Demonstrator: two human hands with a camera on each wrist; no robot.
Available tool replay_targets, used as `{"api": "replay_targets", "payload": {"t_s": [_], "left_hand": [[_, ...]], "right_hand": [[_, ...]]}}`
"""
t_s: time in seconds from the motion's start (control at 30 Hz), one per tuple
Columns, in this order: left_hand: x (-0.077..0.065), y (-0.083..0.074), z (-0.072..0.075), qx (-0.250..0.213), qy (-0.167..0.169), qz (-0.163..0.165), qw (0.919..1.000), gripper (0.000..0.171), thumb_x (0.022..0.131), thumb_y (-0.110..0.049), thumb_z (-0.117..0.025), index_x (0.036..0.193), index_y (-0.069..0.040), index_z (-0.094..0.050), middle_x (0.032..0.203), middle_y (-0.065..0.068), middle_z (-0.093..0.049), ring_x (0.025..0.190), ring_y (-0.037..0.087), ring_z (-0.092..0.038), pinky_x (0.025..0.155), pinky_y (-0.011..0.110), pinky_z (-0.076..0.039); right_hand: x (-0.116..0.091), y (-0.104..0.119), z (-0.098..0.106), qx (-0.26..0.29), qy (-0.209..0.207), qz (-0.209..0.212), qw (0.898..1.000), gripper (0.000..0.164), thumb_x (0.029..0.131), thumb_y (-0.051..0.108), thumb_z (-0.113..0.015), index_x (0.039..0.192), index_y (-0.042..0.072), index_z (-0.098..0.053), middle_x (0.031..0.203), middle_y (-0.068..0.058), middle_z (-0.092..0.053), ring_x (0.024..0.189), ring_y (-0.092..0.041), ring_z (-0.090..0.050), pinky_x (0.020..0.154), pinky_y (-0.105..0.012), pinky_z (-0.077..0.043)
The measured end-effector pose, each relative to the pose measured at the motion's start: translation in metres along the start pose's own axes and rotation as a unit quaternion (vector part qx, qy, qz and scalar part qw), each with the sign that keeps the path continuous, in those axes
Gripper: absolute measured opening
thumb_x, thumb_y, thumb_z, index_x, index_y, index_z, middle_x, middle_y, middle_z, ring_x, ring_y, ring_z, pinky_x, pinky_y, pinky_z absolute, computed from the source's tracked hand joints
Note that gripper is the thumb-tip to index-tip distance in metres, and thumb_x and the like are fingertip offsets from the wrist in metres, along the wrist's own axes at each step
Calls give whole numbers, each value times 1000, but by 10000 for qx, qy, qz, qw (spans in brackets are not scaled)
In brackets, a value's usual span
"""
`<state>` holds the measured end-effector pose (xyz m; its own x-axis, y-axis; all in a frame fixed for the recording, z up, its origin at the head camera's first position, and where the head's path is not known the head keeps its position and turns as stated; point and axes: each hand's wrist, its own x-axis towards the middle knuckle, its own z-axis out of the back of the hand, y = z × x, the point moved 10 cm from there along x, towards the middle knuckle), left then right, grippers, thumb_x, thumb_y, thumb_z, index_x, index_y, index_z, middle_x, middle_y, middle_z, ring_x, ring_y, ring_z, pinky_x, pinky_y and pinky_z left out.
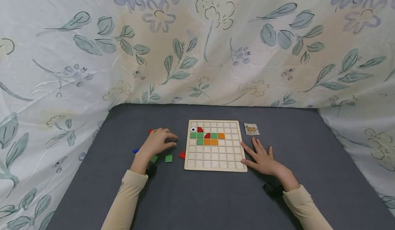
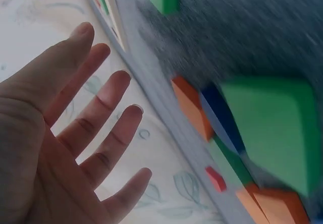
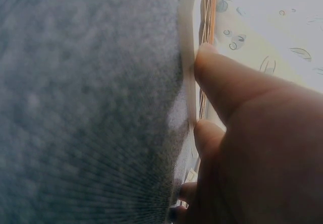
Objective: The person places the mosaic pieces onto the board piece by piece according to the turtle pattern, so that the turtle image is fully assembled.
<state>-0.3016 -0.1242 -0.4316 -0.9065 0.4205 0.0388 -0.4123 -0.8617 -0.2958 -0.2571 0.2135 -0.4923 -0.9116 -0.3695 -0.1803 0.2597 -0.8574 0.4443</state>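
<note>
A square wooden grid board [image 1: 216, 158] lies on the dark cloth. On its upper rows sit an eye tile [image 1: 193, 129], rounded red pieces [image 1: 207, 135], several green squares [image 1: 200, 141] and several orange squares [image 1: 221, 136]. Left of the board my left hand [image 1: 157, 142] hovers over loose pieces, thumb and fingers apart. The left wrist view shows this hand [image 2: 86, 138] with nothing in it. My right hand [image 1: 263, 160] has its fingers spread, its thumb and index fingertip touching the board's right edge. Close up, the right wrist view shows these fingers [image 3: 237, 82] against that edge.
Loose near the left hand are a green square [image 1: 168, 158], a red piece [image 1: 182, 155] and a blue piece [image 1: 135, 150]. Orange pieces [image 2: 193, 108] also show in the left wrist view. A small printed card [image 1: 251, 129] lies right of the board. Floral cloth [image 1: 216, 75] hangs behind.
</note>
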Motion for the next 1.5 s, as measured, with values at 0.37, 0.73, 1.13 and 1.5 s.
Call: {"api": "replay_targets", "payload": {"t_s": [0.37,0.73,1.13,1.5], "left_hand": [[-20,26,6,-120,-112,197,9997,32,82,-31,-69,111,-18,-69,94,2,-62,87,23,-53,97,62,-29],[-43,44,13,-135,-195,372,9990,30,82,-26,-70,111,-16,-70,106,8,-63,99,31,-53,95,63,-29],[-57,70,11,-103,-82,636,9979,32,81,-27,-71,111,-17,-69,100,6,-61,87,24,-50,91,63,-31],[-59,72,11,-143,-54,677,9976,31,81,-25,-71,111,-15,-69,102,7,-60,89,26,-50,91,63,-30]], "right_hand": [[2,-4,-4,54,50,-19,10000,73,90,55,-48,149,23,-19,152,-26,4,138,-46,5,95,-74,12],[1,0,0,2,26,-17,10000,73,90,55,-48,149,22,-20,152,-26,3,138,-47,3,95,-74,10],[1,-2,-2,21,57,5,10000,73,90,54,-47,149,22,-18,152,-25,5,139,-45,6,95,-74,11],[1,0,1,64,-76,75,9999,72,90,53,-49,149,21,-21,152,-27,2,138,-47,3,95,-74,9]]}}
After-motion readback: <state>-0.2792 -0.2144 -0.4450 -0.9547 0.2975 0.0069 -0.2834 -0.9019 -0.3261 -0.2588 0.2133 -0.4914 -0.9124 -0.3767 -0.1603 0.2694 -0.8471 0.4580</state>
